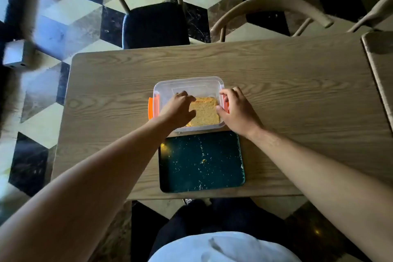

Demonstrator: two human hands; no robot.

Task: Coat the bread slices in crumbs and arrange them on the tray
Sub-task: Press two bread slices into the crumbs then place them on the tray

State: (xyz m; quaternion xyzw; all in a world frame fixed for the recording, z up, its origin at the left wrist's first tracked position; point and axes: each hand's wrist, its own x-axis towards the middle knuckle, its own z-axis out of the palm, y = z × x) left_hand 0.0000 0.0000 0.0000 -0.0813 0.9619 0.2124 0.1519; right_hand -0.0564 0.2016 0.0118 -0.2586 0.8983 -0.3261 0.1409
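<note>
Presently: one bread slice [205, 111], lying in a clear plastic container [187, 86] on the wooden worktop [297, 83]. Left hand [178, 108] pinching the slice's left edge; right hand [237, 108] curled over the container's right rim. Dark green tray [202, 164], crumb-flecked, just beside the container.

- Looks like a café/restaurant dining rm, not a home kitchen
- Wood-grain table [276, 74] w/ 2nd table [380, 66] right beside it
- Several curved-back wooden chairs [270, 8] (one w/ dark seat pad)
- Cube-pattern marble floor [70, 17]
</note>
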